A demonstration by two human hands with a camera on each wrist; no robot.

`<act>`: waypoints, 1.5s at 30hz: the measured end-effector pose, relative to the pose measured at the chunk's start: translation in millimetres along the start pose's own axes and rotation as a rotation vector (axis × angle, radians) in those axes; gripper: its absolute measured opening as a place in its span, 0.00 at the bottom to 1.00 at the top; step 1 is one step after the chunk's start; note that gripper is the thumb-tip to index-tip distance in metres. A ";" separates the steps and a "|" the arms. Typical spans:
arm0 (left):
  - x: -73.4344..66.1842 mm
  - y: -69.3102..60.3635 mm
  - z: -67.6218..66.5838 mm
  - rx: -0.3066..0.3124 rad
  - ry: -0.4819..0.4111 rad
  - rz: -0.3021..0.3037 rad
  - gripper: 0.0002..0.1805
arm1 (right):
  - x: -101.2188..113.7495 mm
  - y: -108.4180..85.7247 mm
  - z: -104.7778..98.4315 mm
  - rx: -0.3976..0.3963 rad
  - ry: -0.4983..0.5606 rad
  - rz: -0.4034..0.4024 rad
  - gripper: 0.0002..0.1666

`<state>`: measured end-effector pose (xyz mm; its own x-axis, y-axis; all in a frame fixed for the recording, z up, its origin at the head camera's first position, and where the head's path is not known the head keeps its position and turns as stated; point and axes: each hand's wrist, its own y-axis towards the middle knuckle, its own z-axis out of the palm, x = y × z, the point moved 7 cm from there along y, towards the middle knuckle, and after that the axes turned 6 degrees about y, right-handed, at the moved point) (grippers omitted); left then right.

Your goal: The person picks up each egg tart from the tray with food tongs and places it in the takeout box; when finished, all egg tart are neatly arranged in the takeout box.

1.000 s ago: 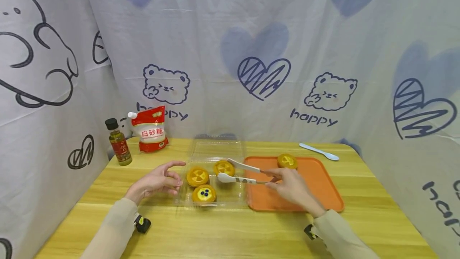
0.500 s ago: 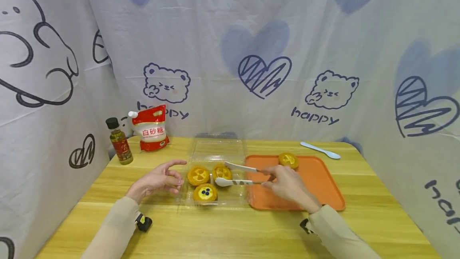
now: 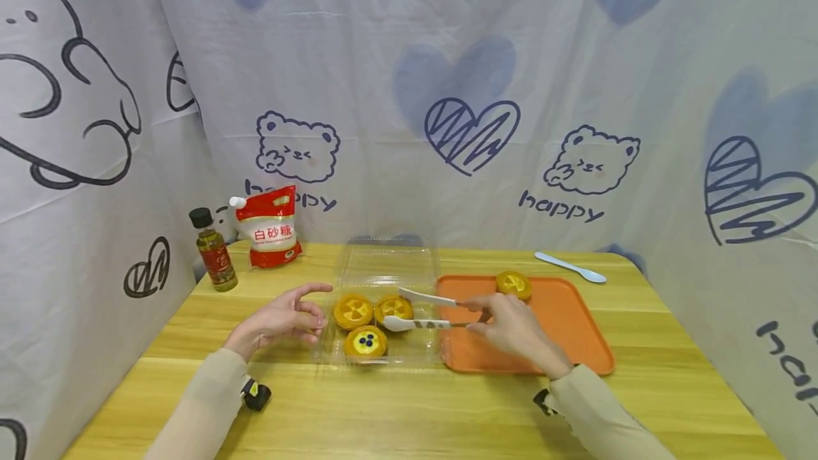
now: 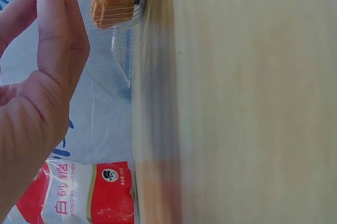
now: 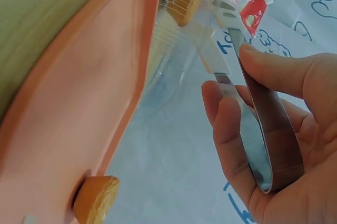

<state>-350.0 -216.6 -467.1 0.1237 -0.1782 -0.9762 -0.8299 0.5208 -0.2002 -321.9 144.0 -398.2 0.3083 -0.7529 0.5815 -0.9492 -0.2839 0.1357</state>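
Observation:
My right hand (image 3: 511, 325) holds metal tongs with white tips (image 3: 418, 324), thumb on one arm and fingers on the other, in the right wrist view too. The tips lie on either side of an egg tart (image 3: 393, 309) in a clear plastic box (image 3: 418, 350); whether they touch it I cannot tell. Beside it in the box are another tart with a yellow cross pattern (image 3: 353, 311) and a blueberry-topped tart (image 3: 366, 341). My left hand (image 3: 281, 321) is at the box's left side, index finger stretched out, holding nothing; contact with the box is unclear.
An orange tray (image 3: 562, 325) right of the box bears one tart (image 3: 514, 285) at its back edge. A light blue spoon (image 3: 571, 267) lies behind it. At the back left stand a sugar bag (image 3: 271, 233) and an oil bottle (image 3: 217, 258). The box's clear lid (image 3: 386, 261) stands raised behind.
The tongs and the tart between their tips have shifted slightly left and nearer to me, close against the other two tarts. In the last half second hardly anything moved. My left hand stayed put.

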 end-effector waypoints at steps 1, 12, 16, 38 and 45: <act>0.1 0.0 -0.2 0.000 0.001 0.000 0.45 | 0.3 -0.1 0.2 -0.004 -0.003 -0.007 0.22; -0.5 2.6 -2.0 -0.008 0.005 0.003 0.44 | -3.8 -0.1 3.1 -0.014 0.022 -0.032 0.23; 0.2 2.7 -1.8 -0.005 0.004 0.005 0.44 | -11.7 -0.6 5.4 0.008 0.091 -0.035 0.24; 1.4 0.1 -1.5 -0.019 0.007 0.002 0.45 | -56.5 -8.1 -21.2 -0.028 0.257 -0.048 0.26; 2.4 1.5 -1.9 -0.022 -0.003 0.004 0.44 | -73.0 -11.7 -32.0 -0.049 0.257 -0.053 0.26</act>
<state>-352.0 -217.8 -469.5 0.1220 -0.1740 -0.9772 -0.8421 0.5029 -0.1947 -335.3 221.3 -416.5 0.3380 -0.5607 0.7559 -0.9358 -0.2853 0.2069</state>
